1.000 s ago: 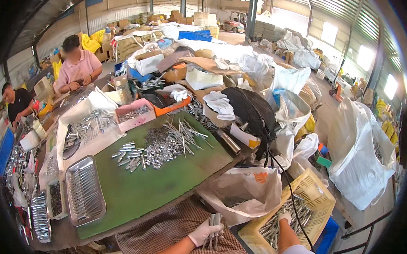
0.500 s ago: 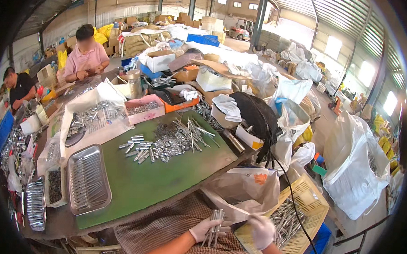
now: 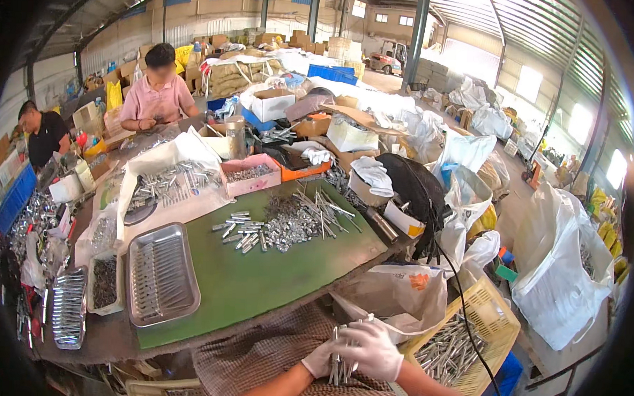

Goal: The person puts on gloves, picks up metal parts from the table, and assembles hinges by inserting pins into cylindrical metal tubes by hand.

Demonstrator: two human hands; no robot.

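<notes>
Metal rods (image 3: 339,363) sit bunched in both gloved hands' closed grip, left hand (image 3: 323,359), right hand (image 3: 373,349); a heap (image 3: 288,221) remains on the worktop (image 3: 258,280), the tray (image 3: 159,271) only thinly filled.

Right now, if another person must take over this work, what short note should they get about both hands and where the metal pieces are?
Left hand: gloved, closed around a bundle of metal rods, held upright over the lap.
Right hand: gloved, resting on the same bundle from the right and gripping it.
More rods lie in the yellow crate at the right.
On the green mat: a loose pile of small metal parts and a steel tray with pieces laid in rows.
Done: the tray is partly filled.
Left: the bundle in the hands, the crate and the pile are not yet laid out.
</notes>
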